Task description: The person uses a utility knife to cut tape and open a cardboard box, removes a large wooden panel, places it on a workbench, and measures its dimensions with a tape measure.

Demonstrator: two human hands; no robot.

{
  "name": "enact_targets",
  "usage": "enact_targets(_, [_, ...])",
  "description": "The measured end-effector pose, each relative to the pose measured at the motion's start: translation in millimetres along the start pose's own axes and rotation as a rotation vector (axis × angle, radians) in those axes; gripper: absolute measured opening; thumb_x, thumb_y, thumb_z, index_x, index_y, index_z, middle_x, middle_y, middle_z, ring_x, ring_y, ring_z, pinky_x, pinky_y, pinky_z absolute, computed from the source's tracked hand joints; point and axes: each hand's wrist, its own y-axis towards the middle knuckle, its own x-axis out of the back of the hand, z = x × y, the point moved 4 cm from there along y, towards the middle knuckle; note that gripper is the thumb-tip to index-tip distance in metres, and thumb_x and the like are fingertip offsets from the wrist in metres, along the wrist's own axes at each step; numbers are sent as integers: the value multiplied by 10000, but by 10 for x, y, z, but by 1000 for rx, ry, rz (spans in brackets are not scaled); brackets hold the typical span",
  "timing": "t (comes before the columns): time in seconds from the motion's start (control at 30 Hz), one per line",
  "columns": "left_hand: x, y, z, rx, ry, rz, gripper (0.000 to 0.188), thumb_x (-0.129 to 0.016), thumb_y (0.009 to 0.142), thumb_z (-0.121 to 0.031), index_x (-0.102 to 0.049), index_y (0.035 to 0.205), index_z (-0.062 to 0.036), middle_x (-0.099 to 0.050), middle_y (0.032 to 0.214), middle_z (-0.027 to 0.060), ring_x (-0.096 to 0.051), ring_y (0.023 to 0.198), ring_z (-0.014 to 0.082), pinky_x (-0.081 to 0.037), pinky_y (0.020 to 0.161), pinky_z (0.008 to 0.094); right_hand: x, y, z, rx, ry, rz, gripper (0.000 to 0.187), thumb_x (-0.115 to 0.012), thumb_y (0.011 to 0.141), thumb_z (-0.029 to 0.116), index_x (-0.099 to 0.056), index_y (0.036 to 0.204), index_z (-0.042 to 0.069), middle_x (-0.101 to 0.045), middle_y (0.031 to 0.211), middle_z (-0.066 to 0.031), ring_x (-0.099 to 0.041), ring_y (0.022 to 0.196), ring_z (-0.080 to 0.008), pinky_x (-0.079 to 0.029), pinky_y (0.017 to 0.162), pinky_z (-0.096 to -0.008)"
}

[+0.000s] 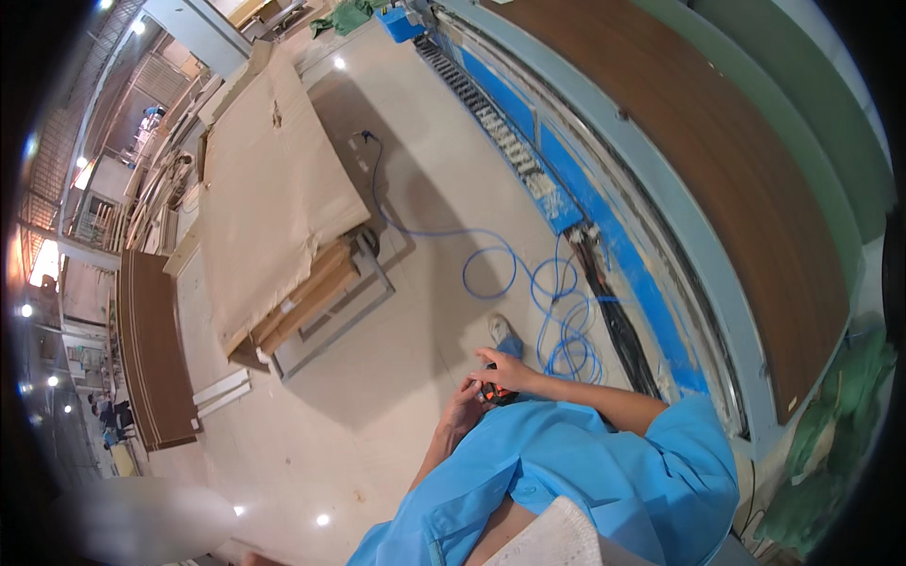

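Note:
Close in front of my body, both hands come together around a small black-and-orange object (496,393), whose kind I cannot make out. My left hand (461,404) is closed against its left side, with the fingers partly hidden. From the right, my right hand (508,371) curls over its top. Just beyond the hands, one shoe (498,327) of mine shows on the floor.
Ahead to the left, a cart (335,311) carries a stack of boards under a brown cover sheet (274,179). A blue hose (491,236) lies coiled on the floor. At right runs a blue machine rail (623,245) beside a brown panel (698,141). Dark boards (156,349) stand far left.

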Motion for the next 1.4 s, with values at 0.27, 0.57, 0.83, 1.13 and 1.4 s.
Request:
enact_targets(0.27, [-509, 1530, -2592, 68, 423, 61, 322, -667, 954, -194, -494, 1211, -107, -553, 1149, 24, -587, 1121, 174, -543, 931, 398, 1308, 1873, 721, -257, 536, -30, 416, -612, 943, 371, -629, 1217, 58, -669, 1082, -74, -651, 983, -164, -538, 793, -315])
enact_targets(0.57, [-628, 3939, -4498, 193, 533, 161, 292, -616, 995, -211, -533, 1251, -97, -570, 1247, 36, -561, 1173, 176, -491, 1002, 402, 3133, 3817, 1106, -273, 1047, 222, 637, -691, 939, 231, -388, 1466, 41, -573, 1282, -119, -624, 1089, -191, -546, 875, -337])
enact_targets(0.83, [-1052, 5518, -6633, 150, 858, -52, 170, -650, 974, -240, -639, 1026, -78, -668, 928, 2, -622, 876, 110, -482, 858, 296, 4701, 5921, 2144, -210, 45, 182, 736, -810, 763, 479, -563, 1272, 9, -680, 1098, -158, -658, 983, -226, -516, 837, -344])
enact_targets(1.13, [-765, 7601, -8830, 110, 414, 51, 121, -668, 885, -98, -581, 803, -85, -642, 803, 66, -595, 667, 147, -521, 644, 274, 6045, 6743, 2040, -278, 390, -23, 646, -802, 773, 384, -590, 1276, 39, -634, 1176, -101, -624, 1075, -213, -489, 900, -325])
enact_targets(1.4, [-1986, 10647, -11261, -293, 460, -19, 285, -530, 1026, -265, -568, 1201, -44, -635, 1098, 71, -605, 979, 177, -493, 897, 325, 6474, 5966, 2089, -563, 843, -594, 610, -818, 735, 206, -618, 1283, 29, -645, 1055, -73, -625, 956, -163, -522, 783, -294])
